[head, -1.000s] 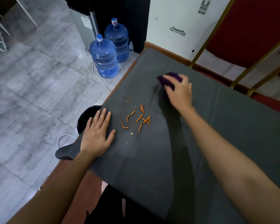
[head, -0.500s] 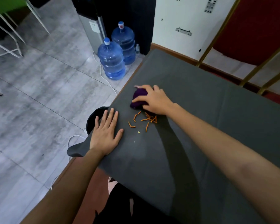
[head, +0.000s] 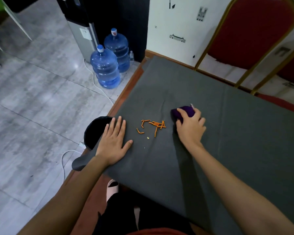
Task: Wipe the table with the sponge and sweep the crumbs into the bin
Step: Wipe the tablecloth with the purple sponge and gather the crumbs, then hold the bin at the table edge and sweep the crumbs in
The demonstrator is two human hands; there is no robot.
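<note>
A dark grey cloth covers the table (head: 227,133). Several orange crumb sticks (head: 153,125) lie in a loose heap near its left edge, with a couple of tiny pale bits closer to me. My right hand (head: 191,126) presses a purple sponge (head: 183,111) onto the cloth just right of the crumbs, a small gap between them. My left hand (head: 113,141) lies flat with fingers spread at the table's left edge. A black bin (head: 93,131) stands on the floor just beyond that edge, partly hidden by my left hand.
Two blue water jugs (head: 107,68) and a water dispenser (head: 81,29) stand on the grey tiled floor to the left, with a white cable (head: 64,160) running past the bin. Red gold-framed chairs (head: 253,31) stand behind the table.
My right hand swept the sponge from the far middle of the table to just above the crumbs, then drew back to their right. The crumbs have bunched closer. My left hand stayed put.
</note>
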